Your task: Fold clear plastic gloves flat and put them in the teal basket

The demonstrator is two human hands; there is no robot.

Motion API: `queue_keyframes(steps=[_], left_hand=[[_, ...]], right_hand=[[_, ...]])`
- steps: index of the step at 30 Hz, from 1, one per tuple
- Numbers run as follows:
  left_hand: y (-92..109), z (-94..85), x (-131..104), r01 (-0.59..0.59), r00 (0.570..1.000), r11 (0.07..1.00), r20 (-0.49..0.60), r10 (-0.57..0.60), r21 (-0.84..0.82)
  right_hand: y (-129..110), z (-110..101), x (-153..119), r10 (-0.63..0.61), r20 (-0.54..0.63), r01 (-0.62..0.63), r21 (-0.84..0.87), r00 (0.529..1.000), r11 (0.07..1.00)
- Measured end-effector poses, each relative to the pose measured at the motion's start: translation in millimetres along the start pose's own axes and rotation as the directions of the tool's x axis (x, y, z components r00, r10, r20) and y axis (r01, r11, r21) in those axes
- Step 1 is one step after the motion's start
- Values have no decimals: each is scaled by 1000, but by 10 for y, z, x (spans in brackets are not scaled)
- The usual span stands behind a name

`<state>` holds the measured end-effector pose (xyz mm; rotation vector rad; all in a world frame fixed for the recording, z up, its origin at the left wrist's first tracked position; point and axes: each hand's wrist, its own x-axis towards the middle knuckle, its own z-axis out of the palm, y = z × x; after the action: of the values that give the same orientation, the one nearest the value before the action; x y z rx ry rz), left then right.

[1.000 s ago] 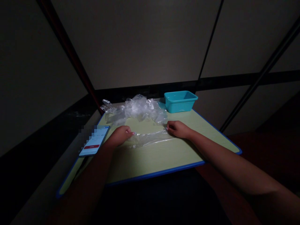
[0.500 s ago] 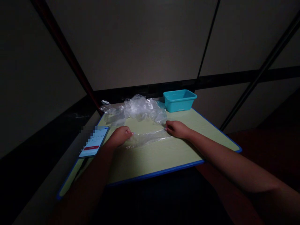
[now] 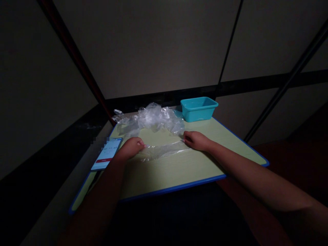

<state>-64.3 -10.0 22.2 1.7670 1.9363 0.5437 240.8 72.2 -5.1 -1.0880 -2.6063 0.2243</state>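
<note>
A clear plastic bag (image 3: 165, 151) is stretched flat between my two hands, just over the tabletop. My left hand (image 3: 133, 147) pinches its left end with thumb and fingers. At the right end, my right hand (image 3: 196, 140) grips a corner between closed fingertips. Behind the hands lies a crumpled heap of clear plastic bags (image 3: 153, 118); how many are in it I cannot tell.
A turquoise plastic basket (image 3: 199, 114) stands at the back right of the pale table (image 3: 166, 177), which has a blue edge. On the left, a phone (image 3: 106, 155) with a lit screen lies beside my left forearm. A panelled wall (image 3: 164, 51) rises behind the table.
The whole view has shifted slightly, so everything sits a little further right. Both hands keep their hold on the stretched plastic bag, with no clear movement of their own.
</note>
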Motion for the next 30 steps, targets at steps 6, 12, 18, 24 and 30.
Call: queue_keyframes(steps=[6, 12, 18, 24, 30], left_hand=[[-68, -18, 23, 46, 997, 997, -60, -42, 63], [-32, -41, -5, 87, 994, 995, -74, -83, 55], [35, -80, -55, 146, 989, 985, 48, -142, -95], [-4, -73, -46, 136, 991, 989, 17, -135, -57], [-47, -75, -24, 136, 990, 984, 45, -132, -112]], right_hand=[[-14, -18, -2, 11, 18, -11, -4, 1000, 1000], [-34, -37, -14, 6, 17, -6, -18, 1000, 1000], [-44, -40, -13, 2, 14, -2, -21, 1000, 1000], [-38, -31, -13, -5, 15, 5, -48, 1000, 999], [-46, -38, -12, 16, 13, -15, -72, 1000, 997]])
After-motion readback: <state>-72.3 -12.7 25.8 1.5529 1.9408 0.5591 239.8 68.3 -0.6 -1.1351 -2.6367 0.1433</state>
